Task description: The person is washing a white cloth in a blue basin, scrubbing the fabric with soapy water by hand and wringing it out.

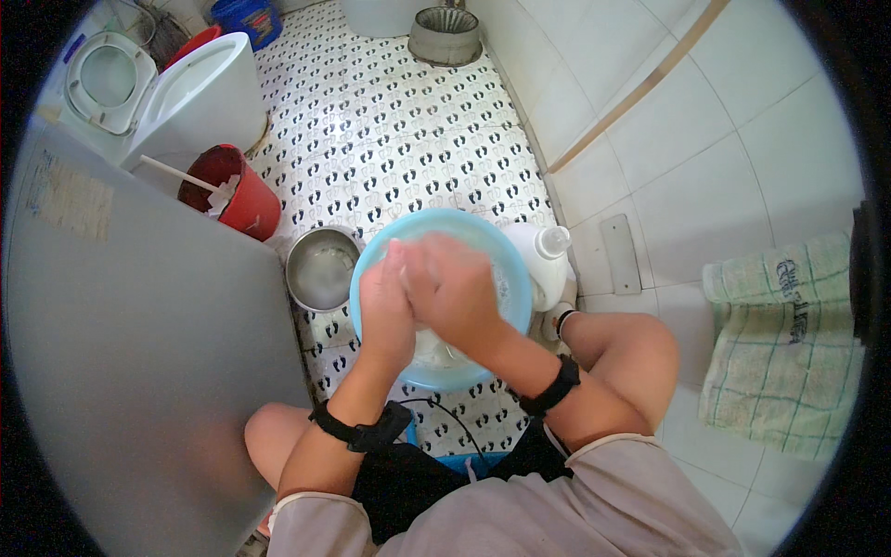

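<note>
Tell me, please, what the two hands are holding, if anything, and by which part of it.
It cannot be told: the left hand and the blurred right hand come together over the light-blue basin, covering whatever may be between them.

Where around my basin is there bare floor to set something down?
The widest free patch is the patterned floor beyond the light blue basin, between the red bucket and the tiled wall on the right. It's crowded beside the basin: metal bowl close at left, white bottle at right. Your left hand and right hand are over it.
</note>
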Motion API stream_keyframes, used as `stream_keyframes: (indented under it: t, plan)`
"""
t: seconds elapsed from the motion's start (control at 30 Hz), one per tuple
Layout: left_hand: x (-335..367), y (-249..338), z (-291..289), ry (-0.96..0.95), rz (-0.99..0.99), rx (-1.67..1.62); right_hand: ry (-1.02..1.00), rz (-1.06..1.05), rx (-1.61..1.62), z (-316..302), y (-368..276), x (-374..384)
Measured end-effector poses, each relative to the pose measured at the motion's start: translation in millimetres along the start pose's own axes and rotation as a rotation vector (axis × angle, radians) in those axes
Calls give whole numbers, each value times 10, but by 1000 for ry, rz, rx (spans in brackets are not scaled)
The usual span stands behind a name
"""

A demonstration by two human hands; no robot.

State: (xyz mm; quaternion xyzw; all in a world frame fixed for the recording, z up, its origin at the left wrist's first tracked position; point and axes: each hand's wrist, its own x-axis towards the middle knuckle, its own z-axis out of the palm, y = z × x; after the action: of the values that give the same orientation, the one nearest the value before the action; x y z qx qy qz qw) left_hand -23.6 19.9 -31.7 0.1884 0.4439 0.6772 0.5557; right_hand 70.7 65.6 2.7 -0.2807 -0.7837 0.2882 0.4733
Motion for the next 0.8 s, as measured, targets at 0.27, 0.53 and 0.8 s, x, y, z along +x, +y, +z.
stream_keyframes:
  t: [0.27, 0.53, 0.8]
  plan:
    - [30, -67, 11, 49, -38, 19, -1, -2, -60, 51, 99, -21]
    - [-9, -28, 48, 69, -83, 99, -57, -8, -86, 74, 57, -101]
    - [96, -82, -64, -12, -74, 71, 17, 67, -56, 123, 57, -74]
